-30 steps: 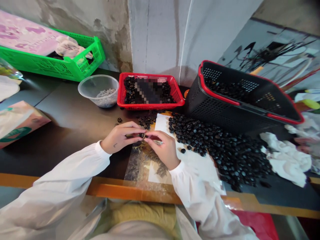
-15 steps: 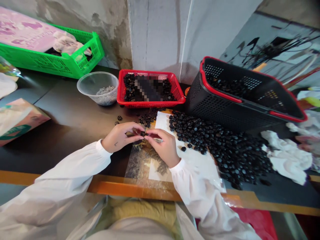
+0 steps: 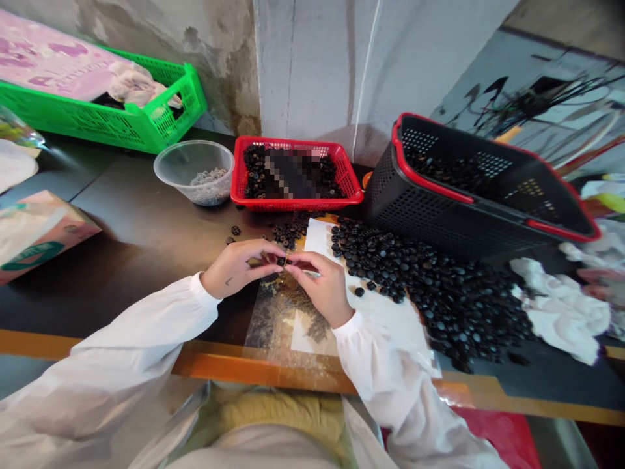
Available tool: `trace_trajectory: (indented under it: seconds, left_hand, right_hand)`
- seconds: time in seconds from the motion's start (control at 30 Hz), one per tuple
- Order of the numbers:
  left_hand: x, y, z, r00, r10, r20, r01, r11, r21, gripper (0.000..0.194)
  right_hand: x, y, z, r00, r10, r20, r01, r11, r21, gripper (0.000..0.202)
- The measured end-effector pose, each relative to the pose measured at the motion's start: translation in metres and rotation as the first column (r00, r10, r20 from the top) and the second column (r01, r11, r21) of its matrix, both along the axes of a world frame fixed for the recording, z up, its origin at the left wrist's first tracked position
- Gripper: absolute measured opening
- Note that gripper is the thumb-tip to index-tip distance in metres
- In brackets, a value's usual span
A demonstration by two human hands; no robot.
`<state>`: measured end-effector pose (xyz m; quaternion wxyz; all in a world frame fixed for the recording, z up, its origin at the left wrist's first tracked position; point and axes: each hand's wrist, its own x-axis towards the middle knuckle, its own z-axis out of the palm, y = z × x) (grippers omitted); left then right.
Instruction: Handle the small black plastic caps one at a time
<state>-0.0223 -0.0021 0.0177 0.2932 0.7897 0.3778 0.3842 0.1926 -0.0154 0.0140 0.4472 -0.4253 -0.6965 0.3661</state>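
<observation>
My left hand [image 3: 239, 266] pinches a small black round piece [image 3: 281, 261] between thumb and fingertips. My right hand [image 3: 322, 281] is closed at the same spot, thumb and forefinger meeting the left fingertips at the piece. Whether the right fingers grip this piece or a second tiny part, I cannot tell. Under the hands lie many small thin metal parts [image 3: 299, 296] on a clear plastic sheet. Just beyond the fingertips is a cluster of black ring-like pieces [image 3: 290, 232]. A large heap of glossy black round pieces [image 3: 439, 286] spreads to the right, partly over white paper [image 3: 385, 329].
A red basket [image 3: 297, 204] of black pieces and a clear bowl [image 3: 193, 185] of small metal parts stand behind. At right is a tall black basket [image 3: 439, 218], with crumpled white tissue [image 3: 561, 309] before it. A green crate [image 3: 141, 127] and tissue box [image 3: 58, 238] sit left.
The whole view has shifted slightly, so things appear a little further right. Both hands keep their pinch on the small black piece, with hardly any finger movement visible.
</observation>
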Motion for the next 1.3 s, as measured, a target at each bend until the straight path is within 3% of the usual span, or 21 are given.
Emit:
trace_trajectory:
  seconds: [0.47,0.63,0.8,1.07,1.3]
  left_hand:
    - [0.0,0.0,-0.002,1.0,-0.004,0.013,0.004,1.0,0.023,0.023]
    - [0.002,-0.002,-0.004,0.999,0.014,0.052,-0.016,0.999,0.05,0.022]
    - [0.009,-0.005,-0.009,0.98,0.05,0.194,-0.07,0.993,0.095,0.02]
    - [0.021,-0.012,-0.016,0.914,0.154,0.376,-0.116,0.986,-0.121,0.019]
    - [0.024,-0.017,-0.018,0.874,0.311,0.373,-0.149,0.902,-0.404,0.033]
  right_hand:
    - [-0.001,-0.001,0.003,0.998,-0.002,-0.059,0.003,1.0,0.004,0.013]
    - [-0.001,-0.001,0.001,0.994,0.003,-0.108,-0.012,0.997,-0.077,0.016]
    - [-0.002,0.0,0.0,0.976,-0.016,-0.217,-0.021,0.986,-0.167,0.009]
    - [-0.004,0.002,0.001,0.936,-0.059,-0.347,-0.044,0.958,-0.282,0.018]
    - [-0.006,0.002,0.005,0.926,-0.076,-0.37,-0.039,0.955,-0.293,0.029]
